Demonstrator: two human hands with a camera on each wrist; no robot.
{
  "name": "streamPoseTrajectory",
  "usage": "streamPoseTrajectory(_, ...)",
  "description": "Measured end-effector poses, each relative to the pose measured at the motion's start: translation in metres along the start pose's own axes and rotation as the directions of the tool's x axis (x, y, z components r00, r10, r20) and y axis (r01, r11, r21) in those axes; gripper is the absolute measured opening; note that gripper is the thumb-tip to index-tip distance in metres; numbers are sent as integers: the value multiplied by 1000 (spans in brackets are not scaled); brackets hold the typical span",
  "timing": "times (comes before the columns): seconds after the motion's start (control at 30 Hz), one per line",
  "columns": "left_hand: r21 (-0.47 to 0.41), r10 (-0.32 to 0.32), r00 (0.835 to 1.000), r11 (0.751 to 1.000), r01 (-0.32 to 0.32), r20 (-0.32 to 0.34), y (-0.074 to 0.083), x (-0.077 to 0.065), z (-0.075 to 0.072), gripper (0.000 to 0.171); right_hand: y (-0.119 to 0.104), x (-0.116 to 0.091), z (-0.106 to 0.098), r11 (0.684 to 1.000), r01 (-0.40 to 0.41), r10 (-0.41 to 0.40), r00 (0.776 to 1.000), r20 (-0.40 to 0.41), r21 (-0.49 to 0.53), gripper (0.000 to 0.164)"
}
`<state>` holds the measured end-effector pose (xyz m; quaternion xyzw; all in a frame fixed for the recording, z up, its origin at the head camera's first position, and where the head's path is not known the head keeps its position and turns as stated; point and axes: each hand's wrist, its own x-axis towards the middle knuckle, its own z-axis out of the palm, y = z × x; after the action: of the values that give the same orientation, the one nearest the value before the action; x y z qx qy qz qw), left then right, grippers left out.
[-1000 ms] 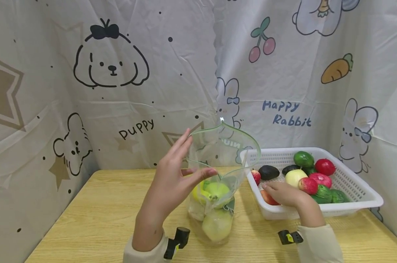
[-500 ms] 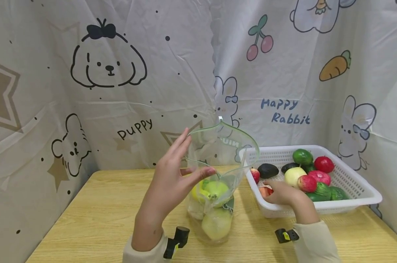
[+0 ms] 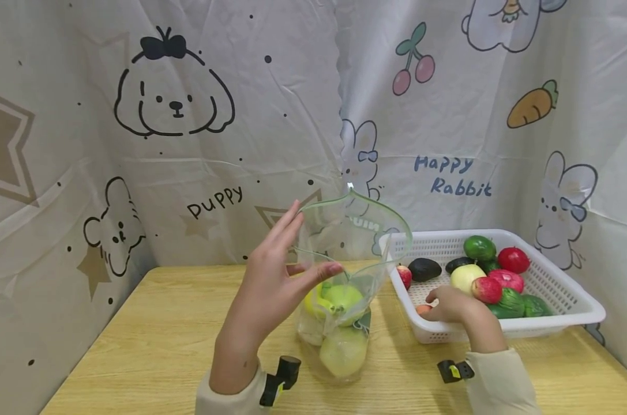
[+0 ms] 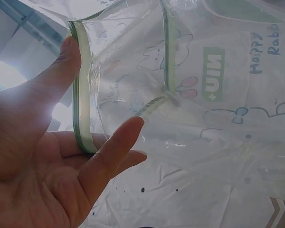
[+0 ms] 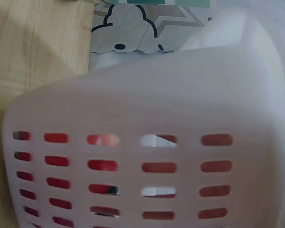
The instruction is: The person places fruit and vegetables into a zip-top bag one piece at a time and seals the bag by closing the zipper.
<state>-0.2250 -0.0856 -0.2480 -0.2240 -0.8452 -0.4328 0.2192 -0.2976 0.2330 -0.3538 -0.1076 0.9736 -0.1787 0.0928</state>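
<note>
My left hand [image 3: 274, 285] is spread at the mouth of a clear zip bag [image 3: 342, 346]. In the left wrist view, its thumb lies against the green zip strip [image 4: 80, 85] and the other fingers stretch along the rim lower down. The bag stands on the table, mouth wide, holding several yellow-green fruits [image 3: 344, 302]. My right hand [image 3: 455, 308] reaches into the white plastic basket [image 3: 567, 323] by its near left corner, fingers curled over a red-orange fruit [image 3: 424, 309]. Most of that fruit is hidden. In the right wrist view, the basket wall [image 5: 133, 104] hides the hand.
Beside the right hand, the basket holds a dark avocado-like fruit [image 3: 424, 270], a pale yellow fruit [image 3: 466, 278], red fruits [image 3: 513, 263] and green vegetables [image 3: 509, 305]. The wooden table [image 3: 152, 346] extends to a printed curtain [image 3: 214, 150] behind.
My right hand's fingers have shifted around the red-orange fruit, which showed more half a second ago and sits lower in view now. The left hand and bag have stayed in place.
</note>
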Motion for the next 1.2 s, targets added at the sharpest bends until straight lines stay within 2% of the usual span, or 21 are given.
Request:
streamPoseTrajectory(0.17,2,4,1000,1000,-4,-1,0,0,0,92,4,2,3,999,42,-42,999,0,8,39)
streamPoseTrajectory(0.4,6,0,1000,1000,0,2,-1,0,-1,90,4,4,6,1000,17,-17,1000,-1,-8,30)
streamPoseTrajectory(0.5,-5,3,1000,1000,-3,8,-1,0,-2,78,3,4,6,1000,14,-14,1000,1,-10,28)
streamPoseTrajectory(0.63,-37,16,1000,999,-16,10,-2,-1,-4,48,3,4,5,1000,19,-19,1000,4,6,30)
streamPoseTrajectory(0.73,-37,25,1000,999,-25,6,-2,0,-4,38,4,4,5,999,15,-15,1000,-4,28,28)
streamPoseTrajectory(1.0,30,47,998,999,-46,-51,-2,0,-5,40,4,5,9,999,12,-9,997,-72,39,25)
streamPoseTrajectory(1.2,46,53,996,998,-50,-67,-1,-1,-6,40,0,4,1,994,-61,76,982,-175,92,44)
